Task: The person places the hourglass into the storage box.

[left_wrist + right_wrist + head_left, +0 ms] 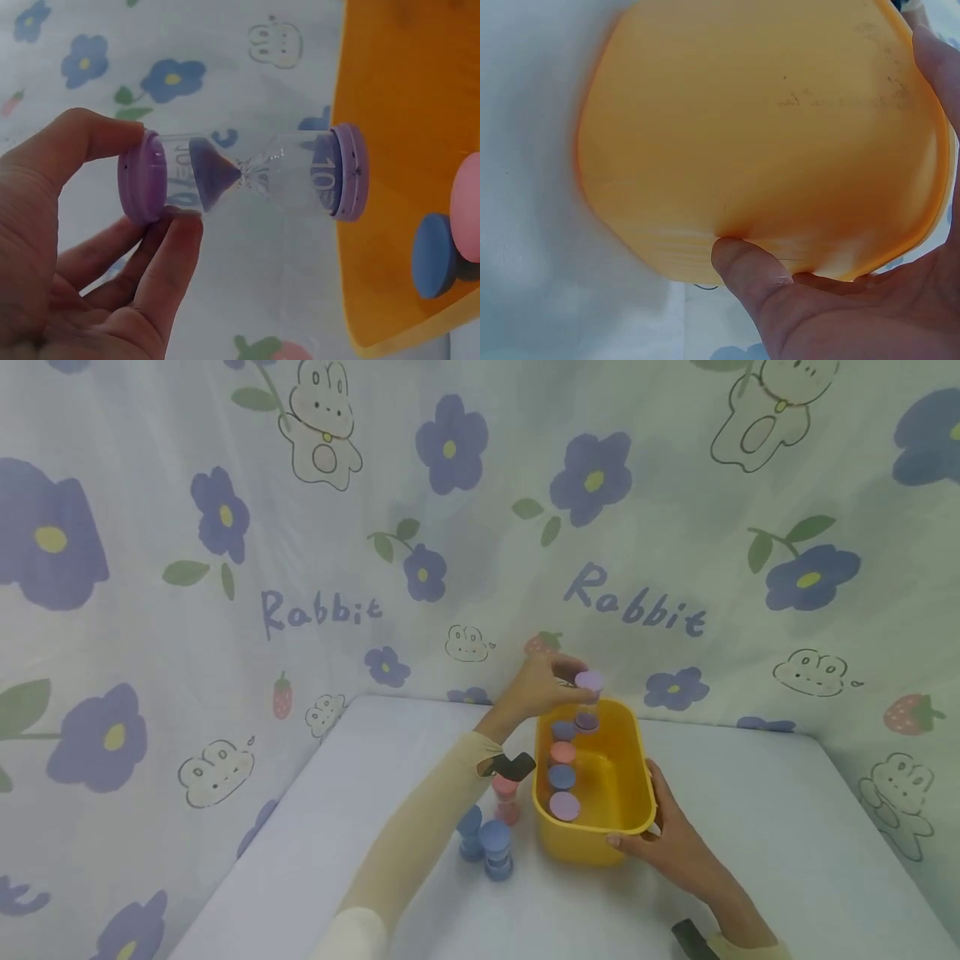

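Observation:
My left hand [542,687] pinches a purple-capped hourglass [588,702] by one cap, above the far end of a yellow bin [588,847]. In the left wrist view the hourglass [247,174] shows dark purple sand in both bulbs and a "10" on the glass. My right hand [672,839] grips the bin's near right corner, thumb at the front and fingers along the right side. A digit of the right hand [840,315] presses the bin wall [742,135] in the right wrist view. Several hourglasses with blue, pink and purple caps [565,806] stand in a row along the bin's left side.
Left of the bin, on the white table [300,860], stand a pink hourglass [506,797] and two blue hourglasses [497,852], [470,833]. The blue pair is close together. A flower-and-rabbit printed cloth [480,527] hangs behind the table.

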{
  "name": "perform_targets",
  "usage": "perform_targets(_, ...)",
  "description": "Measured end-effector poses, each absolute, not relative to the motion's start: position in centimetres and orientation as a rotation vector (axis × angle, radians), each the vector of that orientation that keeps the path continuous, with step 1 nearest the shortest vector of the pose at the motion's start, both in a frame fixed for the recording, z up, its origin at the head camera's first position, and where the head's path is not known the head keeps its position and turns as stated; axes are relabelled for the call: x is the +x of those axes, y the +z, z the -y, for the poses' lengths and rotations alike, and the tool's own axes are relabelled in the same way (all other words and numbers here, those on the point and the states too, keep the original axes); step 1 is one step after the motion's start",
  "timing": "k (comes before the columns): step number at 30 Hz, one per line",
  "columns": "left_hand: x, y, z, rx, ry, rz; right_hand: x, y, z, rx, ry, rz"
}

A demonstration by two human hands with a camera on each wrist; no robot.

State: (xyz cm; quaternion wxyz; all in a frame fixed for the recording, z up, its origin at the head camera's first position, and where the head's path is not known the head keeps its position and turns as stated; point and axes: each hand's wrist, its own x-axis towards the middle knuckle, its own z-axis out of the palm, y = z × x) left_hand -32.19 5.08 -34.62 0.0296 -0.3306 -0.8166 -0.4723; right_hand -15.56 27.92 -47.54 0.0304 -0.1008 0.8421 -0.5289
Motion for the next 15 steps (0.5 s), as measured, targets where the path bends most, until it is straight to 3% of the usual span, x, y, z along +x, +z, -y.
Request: perform_targets(15,-33.4,-35.9,-7.3,-0.981,-1.313,2.714,-15.5,-47.5,-27.8,-0.307,-1.622,-2.598)
